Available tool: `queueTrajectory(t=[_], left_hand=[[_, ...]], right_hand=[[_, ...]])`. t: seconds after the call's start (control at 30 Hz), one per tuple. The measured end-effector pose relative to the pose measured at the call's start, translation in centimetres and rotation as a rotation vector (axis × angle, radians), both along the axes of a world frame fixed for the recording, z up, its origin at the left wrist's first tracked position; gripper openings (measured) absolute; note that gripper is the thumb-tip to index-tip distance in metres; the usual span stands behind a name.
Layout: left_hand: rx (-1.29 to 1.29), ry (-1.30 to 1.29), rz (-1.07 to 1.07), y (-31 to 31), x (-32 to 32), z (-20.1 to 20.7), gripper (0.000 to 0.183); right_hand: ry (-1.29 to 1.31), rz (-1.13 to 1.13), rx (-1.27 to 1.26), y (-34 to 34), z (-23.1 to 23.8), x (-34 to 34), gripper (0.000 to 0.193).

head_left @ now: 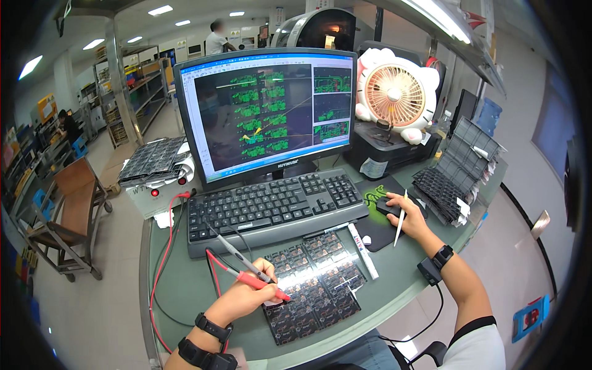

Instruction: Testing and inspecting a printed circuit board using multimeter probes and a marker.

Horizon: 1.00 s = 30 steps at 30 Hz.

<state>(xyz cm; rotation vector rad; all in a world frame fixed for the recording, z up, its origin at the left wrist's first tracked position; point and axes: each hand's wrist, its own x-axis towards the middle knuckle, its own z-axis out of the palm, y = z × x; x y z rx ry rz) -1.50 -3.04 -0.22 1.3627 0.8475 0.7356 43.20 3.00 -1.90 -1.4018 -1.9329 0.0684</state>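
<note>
My left hand (251,295) is closed around a red test probe (251,280) and a grey test probe (231,248), held side by side. Their tips point down at the dark circuit board panel (317,295), a grid of small repeated boards lying on the bench in front of me; whether they touch it I cannot tell. My right hand (410,217) grips a black computer mouse (391,208) on a dark mouse pad (377,233) with a green pattern. A thin white pointed stick (401,223) sticks out between its fingers.
A white paint marker (363,253) lies beside the panel. Behind are a black keyboard (271,206) and a monitor (259,123) showing a green board layout. A cat-shaped fan (398,92), black racks (459,163) and a white box (154,200) with a red lead stand around.
</note>
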Motion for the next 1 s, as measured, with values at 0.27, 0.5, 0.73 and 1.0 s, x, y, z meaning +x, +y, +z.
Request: queueTrajectory(t=[0.27,0.5,0.73,1.0], left_hand=[[-0.001,-0.008,-0.001,0.0,0.0,-0.2,0.014],[0.012,-0.014,-0.017,0.1,0.0,-0.4,0.016],[-0.105,0.004,-0.110,0.0,-0.1,0.3,0.021],[-0.004,0.110,-0.098,-0.2,-0.1,0.6,0.022]], right_hand=[[-0.018,-0.007,0.011,0.1,-0.2,0.3,0.031],[-0.019,-0.012,0.017,0.1,0.0,0.3,0.033],[0.227,0.173,0.000,-2.9,5.5,-8.9,0.017],[0.124,0.584,-0.430,-4.1,7.0,-23.7,0.029]])
